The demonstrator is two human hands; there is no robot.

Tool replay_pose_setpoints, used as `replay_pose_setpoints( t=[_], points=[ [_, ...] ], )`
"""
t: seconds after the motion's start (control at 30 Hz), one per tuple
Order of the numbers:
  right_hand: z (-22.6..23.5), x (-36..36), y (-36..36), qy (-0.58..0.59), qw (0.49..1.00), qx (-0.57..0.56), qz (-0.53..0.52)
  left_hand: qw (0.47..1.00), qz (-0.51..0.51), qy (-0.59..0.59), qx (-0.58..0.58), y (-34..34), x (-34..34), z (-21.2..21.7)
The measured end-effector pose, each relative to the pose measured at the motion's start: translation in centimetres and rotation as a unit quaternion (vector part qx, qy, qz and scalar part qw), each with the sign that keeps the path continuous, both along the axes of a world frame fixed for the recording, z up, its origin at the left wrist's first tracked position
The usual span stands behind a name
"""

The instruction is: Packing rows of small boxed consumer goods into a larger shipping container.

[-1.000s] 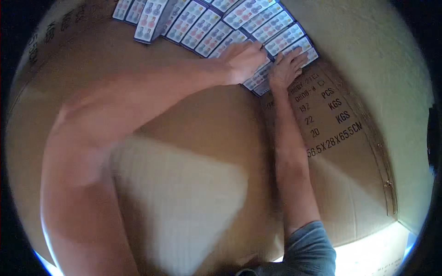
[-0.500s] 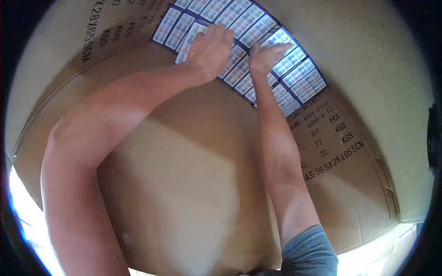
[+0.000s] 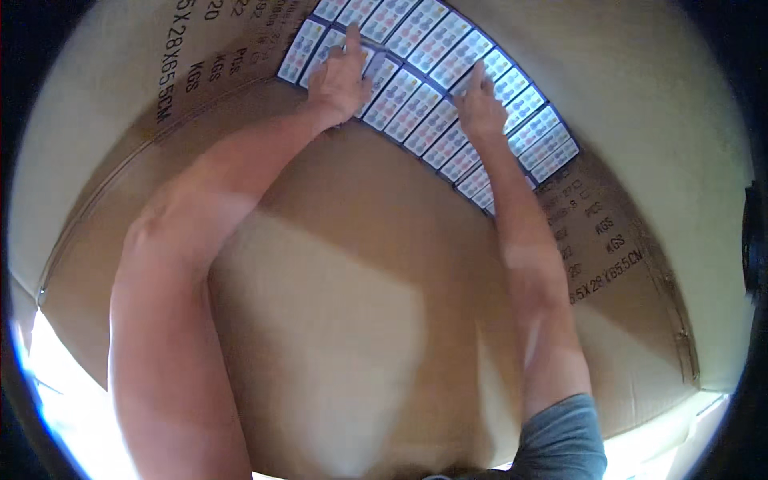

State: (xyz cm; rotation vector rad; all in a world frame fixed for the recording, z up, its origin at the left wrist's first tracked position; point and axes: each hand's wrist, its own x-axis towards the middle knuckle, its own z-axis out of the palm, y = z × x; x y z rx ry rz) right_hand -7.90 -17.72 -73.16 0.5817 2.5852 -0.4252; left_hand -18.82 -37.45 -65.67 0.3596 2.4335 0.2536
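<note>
Two rows of small flat boxes (image 3: 410,116), pale with dark blue edges and rows of coloured pictures on top, stand packed side by side along the far wall of a deep cardboard carton. My left hand (image 3: 339,82) rests on the near row towards its left end, index finger stretched to the seam between the rows, other fingers partly bent. Farther right, my right hand (image 3: 482,112) touches the boxes with its index finger pointing away over the far row. Neither hand grasps a box. Both hands and the right forearm hide some of the boxes.
The cardboard carton (image 3: 344,320) surrounds my arms, its bare floor stretching between me and the boxes. Dark print marks its left and right walls. Bright light shows beyond the lower left and lower right edges. A dark object (image 3: 752,240) sits at the far right rim.
My left hand has shifted left and stretched its index finger. The right hand has moved slightly right and down, its spread fingers drawn in to a pointing index. The boxes beneath now lie more evenly.
</note>
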Motion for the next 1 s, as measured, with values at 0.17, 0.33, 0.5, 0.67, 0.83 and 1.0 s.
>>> replay_pose_setpoints(
  t=[0.17, 0.33, 0.5, 0.67, 0.83, 1.0],
  points=[
    [0.6, -0.3, 0.8, 0.056, 0.989, -0.130, -0.039, 0.992, -0.053, 0.109, 0.026, 0.3, -5.9, 2.7],
    [1.1, 4.2, 1.0, 0.108, 0.984, -0.143, -0.013, 0.971, -0.085, 0.220, 0.047, 1.7, -9.0, 2.7],
    [1.3, 3.4, -1.0, 0.063, 0.983, -0.170, 0.033, 0.989, -0.034, 0.131, -0.063, -0.3, -8.5, 0.6],
    [3.6, 3.0, -3.6, 0.031, 0.972, -0.231, 0.029, 0.984, -0.051, 0.092, -0.146, -0.4, -8.1, -1.1],
    [4.3, 3.2, -4.5, 0.044, 0.967, -0.235, 0.084, 0.949, -0.273, 0.092, -0.129, -0.5, -11.4, 0.0],
    [2.6, 3.5, -6.4, 0.146, 0.962, -0.094, 0.209, 0.965, -0.181, 0.130, -0.136, -1.3, -12.6, -1.1]
  ],
)
